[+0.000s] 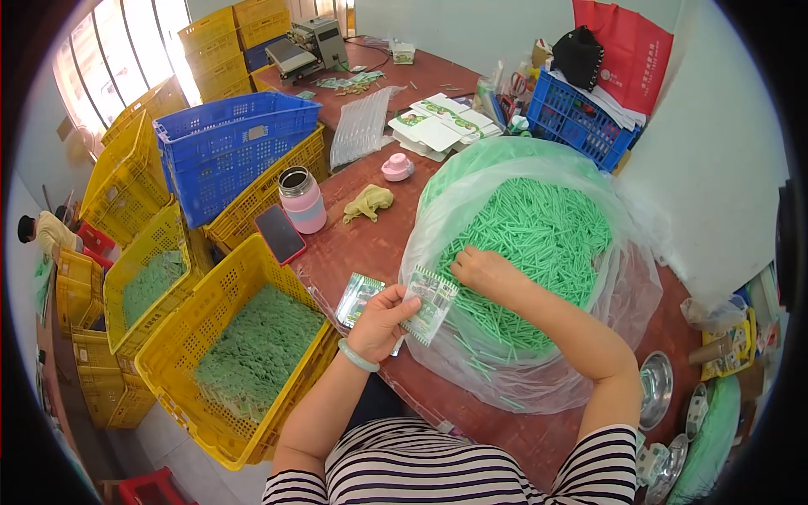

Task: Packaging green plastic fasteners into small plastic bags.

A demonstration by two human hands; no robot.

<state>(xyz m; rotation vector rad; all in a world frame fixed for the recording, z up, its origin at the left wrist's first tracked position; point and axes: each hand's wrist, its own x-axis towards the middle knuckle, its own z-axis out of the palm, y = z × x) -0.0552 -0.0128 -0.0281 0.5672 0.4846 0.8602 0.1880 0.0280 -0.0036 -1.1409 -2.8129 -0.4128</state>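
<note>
Between the thumb and fingers of my left hand [384, 322] is a small printed packet [430, 305], mostly clear and green. More shiny packets [357, 299] lie at the table edge just beyond that hand. My right hand [483, 270] reaches into a large clear plastic bag [429, 233] full of short green sticks [536, 227]. Its fingertips are bent down at the left side of the heap; whether they pinch a stick is hidden. A yellow crate [183, 331] to the left holds many green packets [262, 350].
On the red-brown table [353, 180] stand a pink flask [303, 201], its pink lid [397, 167], a yellow cloth [368, 203] and flat cartons [442, 123]. A phone [280, 234] rests at the edge. Blue crates [233, 151] stand left; metal bowls [656, 391] lie right. A person [53, 233] is far left.
</note>
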